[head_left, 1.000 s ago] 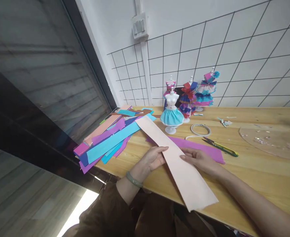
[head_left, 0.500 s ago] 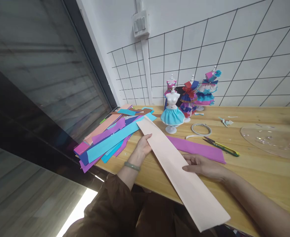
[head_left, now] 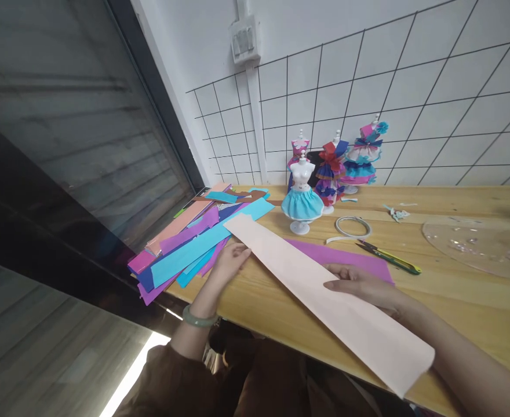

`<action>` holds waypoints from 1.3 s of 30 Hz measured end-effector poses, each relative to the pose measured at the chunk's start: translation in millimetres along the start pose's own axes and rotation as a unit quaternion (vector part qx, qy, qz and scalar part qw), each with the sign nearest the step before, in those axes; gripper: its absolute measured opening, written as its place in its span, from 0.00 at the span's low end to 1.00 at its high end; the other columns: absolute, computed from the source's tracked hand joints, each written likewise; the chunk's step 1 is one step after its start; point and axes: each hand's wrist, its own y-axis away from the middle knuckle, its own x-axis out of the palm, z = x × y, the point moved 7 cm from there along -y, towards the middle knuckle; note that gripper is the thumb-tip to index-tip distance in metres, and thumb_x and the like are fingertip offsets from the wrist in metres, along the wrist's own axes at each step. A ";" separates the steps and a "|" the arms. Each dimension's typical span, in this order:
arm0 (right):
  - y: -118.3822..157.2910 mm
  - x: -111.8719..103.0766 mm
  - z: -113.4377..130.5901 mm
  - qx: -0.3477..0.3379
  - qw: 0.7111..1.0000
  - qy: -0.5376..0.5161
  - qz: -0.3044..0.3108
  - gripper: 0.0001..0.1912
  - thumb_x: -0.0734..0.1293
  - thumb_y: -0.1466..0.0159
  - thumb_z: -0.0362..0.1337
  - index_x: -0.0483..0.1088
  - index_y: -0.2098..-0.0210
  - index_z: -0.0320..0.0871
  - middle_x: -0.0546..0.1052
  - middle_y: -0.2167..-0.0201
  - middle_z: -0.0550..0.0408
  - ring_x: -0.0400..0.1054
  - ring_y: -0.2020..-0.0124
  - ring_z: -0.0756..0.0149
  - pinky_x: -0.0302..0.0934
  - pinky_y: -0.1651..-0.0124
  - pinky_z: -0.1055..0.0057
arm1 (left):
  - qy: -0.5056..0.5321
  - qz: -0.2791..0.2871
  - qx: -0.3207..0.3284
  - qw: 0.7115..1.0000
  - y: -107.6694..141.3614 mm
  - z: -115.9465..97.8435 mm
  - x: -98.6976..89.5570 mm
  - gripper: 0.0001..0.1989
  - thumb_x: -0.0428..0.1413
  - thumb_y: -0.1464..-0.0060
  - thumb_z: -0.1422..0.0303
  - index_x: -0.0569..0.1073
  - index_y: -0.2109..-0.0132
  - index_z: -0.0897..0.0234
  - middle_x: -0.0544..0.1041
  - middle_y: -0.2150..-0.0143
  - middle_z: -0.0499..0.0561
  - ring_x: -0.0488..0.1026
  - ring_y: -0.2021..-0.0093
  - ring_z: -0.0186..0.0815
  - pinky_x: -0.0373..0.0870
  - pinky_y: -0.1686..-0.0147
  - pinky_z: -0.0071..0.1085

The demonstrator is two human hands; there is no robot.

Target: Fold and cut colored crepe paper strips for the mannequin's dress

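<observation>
A long pale pink strip of crepe paper (head_left: pixel 307 272) lies slantwise between my hands, above the table's front edge. My left hand (head_left: pixel 232 259), with a green bangle at the wrist, pinches its lower left edge near the far end. My right hand (head_left: pixel 354 285) grips the upper edge near the middle, thumb on top and fingers beneath. Under the strip, a purple paper strip (head_left: pixel 368 265) rests on the table, partly covered. Just beyond stands a small white dress form (head_left: pixel 302 174) wearing a gathered light-blue skirt (head_left: pixel 302 204).
A pile of coloured paper strips (head_left: pixel 185 252) lies at the left. To the right are a roll of white tape (head_left: pixel 354 227), a yellow-green utility knife (head_left: pixel 389 258) and a clear round sheet (head_left: pixel 467 246) with shiny bits. Dressed mini forms (head_left: pixel 363 153) stand by the grid wall.
The pink strip has turned flatter, its near end swinging right and its far end shifting left. My left hand has moved left along with it; my right hand has moved slightly.
</observation>
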 end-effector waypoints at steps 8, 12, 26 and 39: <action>-1.5 6.3 2.6 -0.003 1.000 0.004 0.012 0.30 0.68 0.46 0.43 0.63 0.44 0.48 0.72 0.48 0.53 0.70 0.53 0.55 0.65 0.51 0.60 | -0.322 -0.166 -0.024 0.932 -1.0 47.1 -72.0 0.10 0.54 0.52 0.63 0.73 0.66 0.66 0.74 0.64 0.59 0.70 0.59 0.49 0.63 0.58 0.41; -1.6 4.6 0.6 0.002 1.000 -0.007 0.011 0.29 0.68 0.45 0.43 0.63 0.44 0.48 0.72 0.49 0.52 0.70 0.53 0.55 0.65 0.51 0.60 | -0.014 -0.105 -0.018 0.994 -3.2 50.3 -81.3 0.11 0.55 0.52 0.61 0.69 0.70 0.66 0.74 0.73 0.50 0.70 0.71 0.35 0.66 0.68 0.31; -4.7 2.5 -4.9 -0.003 0.998 -0.043 0.034 0.28 0.67 0.42 0.40 0.62 0.42 0.50 0.71 0.47 0.53 0.68 0.51 0.53 0.63 0.48 0.58 | 0.503 0.019 -0.039 0.863 26.5 44.1 -99.9 0.06 0.58 0.52 0.75 0.67 0.72 0.68 0.64 0.79 0.45 0.61 0.80 0.24 0.62 0.79 0.22; -3.6 3.4 -5.8 -0.001 0.999 -0.040 0.034 0.30 0.68 0.43 0.40 0.60 0.42 0.50 0.71 0.47 0.53 0.70 0.54 0.55 0.63 0.48 0.57 | 0.599 -0.002 0.085 0.797 47.8 19.8 -131.0 0.08 0.60 0.56 0.73 0.66 0.73 0.65 0.66 0.75 0.46 0.65 0.73 0.30 0.67 0.73 0.28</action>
